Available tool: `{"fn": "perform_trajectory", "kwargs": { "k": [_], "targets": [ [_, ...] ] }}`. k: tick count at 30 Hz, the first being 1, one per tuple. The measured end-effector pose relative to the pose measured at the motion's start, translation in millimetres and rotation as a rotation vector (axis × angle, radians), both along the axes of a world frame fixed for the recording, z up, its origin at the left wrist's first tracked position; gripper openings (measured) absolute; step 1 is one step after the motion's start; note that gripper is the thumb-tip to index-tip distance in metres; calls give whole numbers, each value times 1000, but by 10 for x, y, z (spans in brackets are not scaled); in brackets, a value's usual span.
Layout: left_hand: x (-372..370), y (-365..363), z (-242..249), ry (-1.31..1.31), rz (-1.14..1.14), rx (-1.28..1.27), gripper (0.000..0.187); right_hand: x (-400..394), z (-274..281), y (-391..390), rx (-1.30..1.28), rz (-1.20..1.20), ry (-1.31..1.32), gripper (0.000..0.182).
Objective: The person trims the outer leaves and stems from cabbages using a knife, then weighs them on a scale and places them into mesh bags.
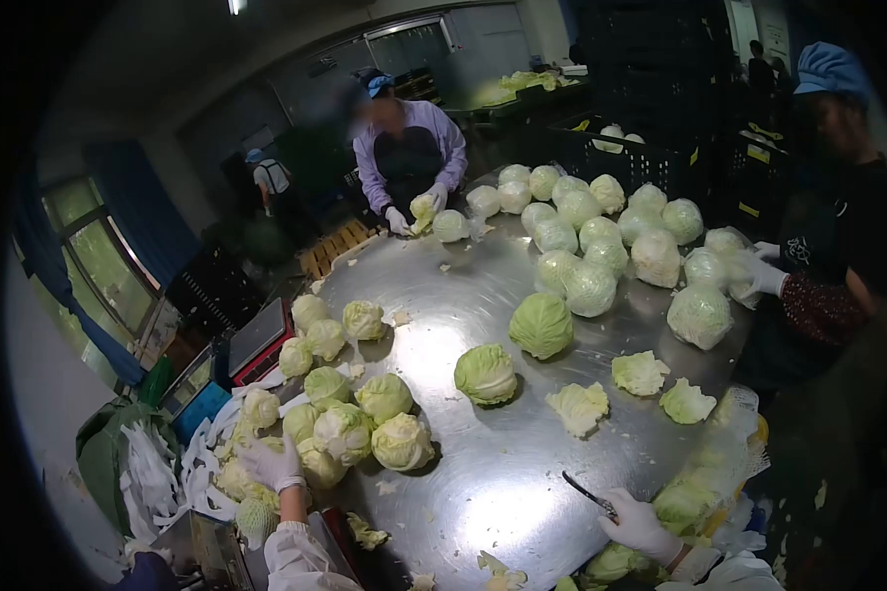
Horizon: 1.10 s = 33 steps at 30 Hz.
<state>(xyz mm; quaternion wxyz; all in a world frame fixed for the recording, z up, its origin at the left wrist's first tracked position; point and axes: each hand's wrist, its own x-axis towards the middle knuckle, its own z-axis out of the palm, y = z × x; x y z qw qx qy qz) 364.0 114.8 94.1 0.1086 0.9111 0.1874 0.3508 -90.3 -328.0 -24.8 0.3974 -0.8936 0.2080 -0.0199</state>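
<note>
My left hand (272, 463), in a white glove, reaches into the pile at the table's left edge. Its fingers are stretched out over a pale cabbage (235, 480), and whether they press on it is hard to see. Just to its right lie several trimmed cabbages, one of them a pale green head (343, 433). At the lower right my gloved right hand (643, 528) is closed around a knife (589, 493), whose dark blade points up and left. Two greener cabbages, a leafy one (486, 374) and a rounder one (541, 326), sit mid-table.
Loose leaves (579, 409) lie on the metal table (463, 453). Several wrapped cabbages (591, 287) crowd its far right side. A co-worker (409, 148) handles a cabbage across the table; another person (838, 217) touches wrapped ones at right. White bags (148, 473) and a scale (258, 340) are left.
</note>
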Motion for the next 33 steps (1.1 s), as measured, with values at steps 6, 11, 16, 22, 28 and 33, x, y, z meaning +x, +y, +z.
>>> {"fn": "perform_trajectory", "kwargs": {
  "k": [6, 11, 16, 22, 28, 33],
  "targets": [
    [-428, -1903, 38, 69, -1176, 259, 100, 65, -36, 12, 15, -34, 29, 43],
    [-272, -3185, -466, 230, -1230, 80, 107, 68, -174, 6, -29, -57, -49, 37],
    [-206, -3549, -1049, 336, -1125, -279, 99, 94, -149, 12, -70, -71, -73, 36],
    [-623, -3109, -1140, 370, -1057, -545, 91, 57, -230, -32, 3, -84, 26, 38],
    [-1754, -2534, -1195, 413, -990, -766, 95, 73, -64, -8, -21, -46, 56, 43],
    [-2756, -2126, -946, 584, -957, -712, 92, 41, 13, 208, 267, -10, 20, 36]
  ]
}}
